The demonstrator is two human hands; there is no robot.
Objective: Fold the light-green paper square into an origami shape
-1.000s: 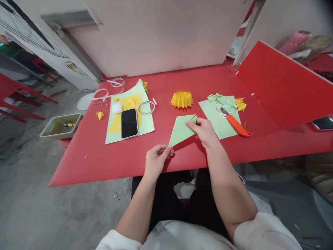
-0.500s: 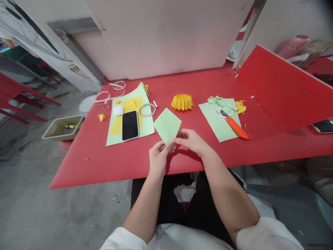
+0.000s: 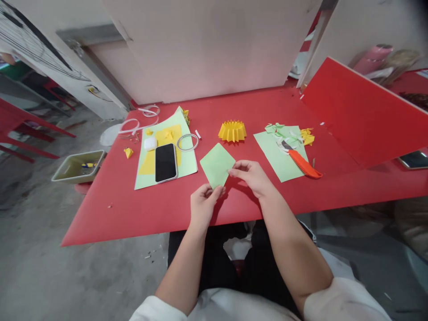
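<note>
As our left hand (image 3: 202,204) is pinching the green paper (image 3: 216,164) at six o'clock, our right hand (image 3: 252,178) is now pinching higher, near four, likely steadying it.

Both forearms (image 3: 185,267) reach forward, left fingers (image 3: 202,189) and right fingers (image 3: 243,164) pinched close together.
</note>
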